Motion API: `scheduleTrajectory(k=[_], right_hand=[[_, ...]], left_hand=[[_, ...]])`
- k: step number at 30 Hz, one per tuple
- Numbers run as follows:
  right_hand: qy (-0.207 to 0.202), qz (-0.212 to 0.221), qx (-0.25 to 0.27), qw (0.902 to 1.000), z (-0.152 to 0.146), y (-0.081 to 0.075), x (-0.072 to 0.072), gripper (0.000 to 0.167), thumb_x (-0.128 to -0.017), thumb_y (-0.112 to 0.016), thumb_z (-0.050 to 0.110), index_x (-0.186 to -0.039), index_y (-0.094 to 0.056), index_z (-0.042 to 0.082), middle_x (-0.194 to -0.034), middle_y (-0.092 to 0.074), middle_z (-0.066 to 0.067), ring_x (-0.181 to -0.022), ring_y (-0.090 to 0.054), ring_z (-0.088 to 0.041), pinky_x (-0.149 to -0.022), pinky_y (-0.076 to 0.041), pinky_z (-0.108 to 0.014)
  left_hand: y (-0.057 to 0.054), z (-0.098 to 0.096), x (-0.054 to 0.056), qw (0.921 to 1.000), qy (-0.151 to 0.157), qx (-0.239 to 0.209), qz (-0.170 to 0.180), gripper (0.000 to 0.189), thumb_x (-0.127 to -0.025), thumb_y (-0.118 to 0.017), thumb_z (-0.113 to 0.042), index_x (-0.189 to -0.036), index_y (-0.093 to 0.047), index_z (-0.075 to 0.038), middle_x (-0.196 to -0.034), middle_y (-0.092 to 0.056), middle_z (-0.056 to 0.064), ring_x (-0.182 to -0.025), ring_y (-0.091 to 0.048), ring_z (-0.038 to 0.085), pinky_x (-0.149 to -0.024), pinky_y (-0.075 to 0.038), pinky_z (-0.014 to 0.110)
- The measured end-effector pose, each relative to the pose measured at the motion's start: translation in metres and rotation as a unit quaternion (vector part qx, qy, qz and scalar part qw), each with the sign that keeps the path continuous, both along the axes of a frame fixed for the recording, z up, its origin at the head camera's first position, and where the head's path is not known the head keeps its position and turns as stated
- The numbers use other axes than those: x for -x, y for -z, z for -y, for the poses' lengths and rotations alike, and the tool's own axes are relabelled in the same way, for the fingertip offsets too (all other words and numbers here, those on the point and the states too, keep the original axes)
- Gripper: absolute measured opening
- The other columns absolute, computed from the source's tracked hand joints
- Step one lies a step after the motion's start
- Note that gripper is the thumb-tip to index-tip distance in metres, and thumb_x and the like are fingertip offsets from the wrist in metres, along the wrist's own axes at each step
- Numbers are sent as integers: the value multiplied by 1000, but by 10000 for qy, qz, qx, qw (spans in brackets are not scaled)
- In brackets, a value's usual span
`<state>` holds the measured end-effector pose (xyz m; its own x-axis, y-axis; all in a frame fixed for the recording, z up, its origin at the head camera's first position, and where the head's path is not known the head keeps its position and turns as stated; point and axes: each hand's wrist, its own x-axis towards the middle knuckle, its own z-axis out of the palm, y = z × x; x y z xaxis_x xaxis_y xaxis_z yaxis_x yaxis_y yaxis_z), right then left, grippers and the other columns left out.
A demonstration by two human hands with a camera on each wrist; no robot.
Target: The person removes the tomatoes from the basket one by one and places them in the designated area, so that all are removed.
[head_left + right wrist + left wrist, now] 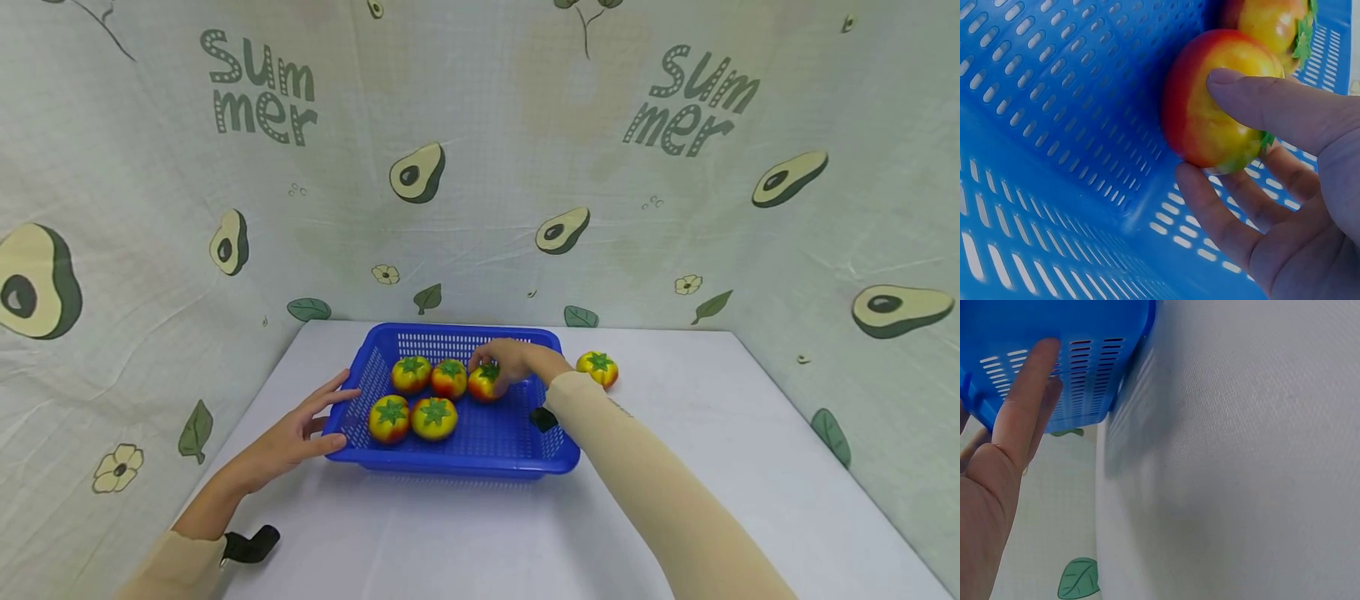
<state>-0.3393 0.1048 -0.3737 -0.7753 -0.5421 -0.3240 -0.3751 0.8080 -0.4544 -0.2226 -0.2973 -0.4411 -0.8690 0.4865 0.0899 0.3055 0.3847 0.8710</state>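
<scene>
A blue plastic basket [450,464] with slotted walls stands on the table. Inside its right half, my right hand [510,360] pinches a red-and-yellow tomato [1222,100] with a green leafy top. The thumb presses one side of it and the fingers curl beneath, close to the basket floor. Several more such tomatoes sit to its left, among them one at the front [433,418] and one at the back [411,375]. At the basket's left end my left hand [292,433] rests on the rim, thumb and fingers spread, with a straight finger [1025,394] along the outer wall.
Another tomato [597,368] lies on the white table [720,450], beyond the basket's right end. Cloth [487,275] printed with avocados and leaves hangs behind the table and along both sides. A black strap end [253,544] sticks out at the left wrist.
</scene>
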Motion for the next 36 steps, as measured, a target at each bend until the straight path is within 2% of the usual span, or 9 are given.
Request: scheduleTrajectory(k=[9,17,20,23,26,30,36], right_hand=[[11,17,-26,10000,0,0,0,46,-94,-79,3,-133,-68,26,-151,-58,-11,-138,-52,-35,-117,-46,-55],[-109,-26,-90,9999,0,-1,0,46,-95,-79,4,-134,-69,26,-153,-57,-10,-140,-51,-34,-119,-44,-55],[-162,-42,-156,9997,-1,-4,-1,46,-95,-79,4,-134,-69,26,-152,-58,-10,-140,-52,-33,-119,-45,-54],[-236,-60,-225,9994,-3,-10,-2,47,-96,-78,4,-136,-68,26,-152,-58,-11,-141,-52,-33,-118,-46,-53],[-328,-144,-254,9990,-6,-18,-3,48,-96,-78,4,-138,-67,26,-153,-58,-11,-141,-52,-32,-117,-47,-52],[-465,-317,-230,9981,-12,-34,-6,50,-95,-79,6,-140,-66,25,-152,-59,-11,-141,-53,-33,-116,-48,-51],[-532,-501,-37,9973,-29,-58,-13,51,-96,-78,7,-143,-64,21,-149,-61,-12,-141,-53,-34,-117,-46,-53]], left_hand=[[-1,0,0,10000,-22,16,1,64,-104,-67,-19,-163,-42,-17,-180,0,9,-145,-39,64,-101,-60,42],[-1,0,-1,10000,-3,-13,60,64,-104,-67,-19,-163,-42,-18,-180,0,8,-144,-42,61,-99,-58,28],[-2,0,-1,10000,7,-10,46,63,-104,-67,-19,-163,-43,-19,-180,0,8,-144,-41,61,-99,-58,29],[-3,-1,-1,10000,18,7,30,64,-104,-67,-19,-163,-42,-19,-180,0,8,-145,-40,62,-101,-59,31],[-3,-2,-1,10000,31,-23,71,64,-104,-67,-18,-163,-42,-18,-180,1,8,-145,-39,63,-100,-57,27],[-3,-2,-1,9998,22,-44,172,63,-105,-66,-19,-163,-42,-19,-180,2,8,-144,-40,63,-97,-55,22],[-3,-3,-2,9998,-15,14,187,63,-105,-66,-21,-163,-42,-21,-180,2,8,-143,-42,62,-97,-57,25]])
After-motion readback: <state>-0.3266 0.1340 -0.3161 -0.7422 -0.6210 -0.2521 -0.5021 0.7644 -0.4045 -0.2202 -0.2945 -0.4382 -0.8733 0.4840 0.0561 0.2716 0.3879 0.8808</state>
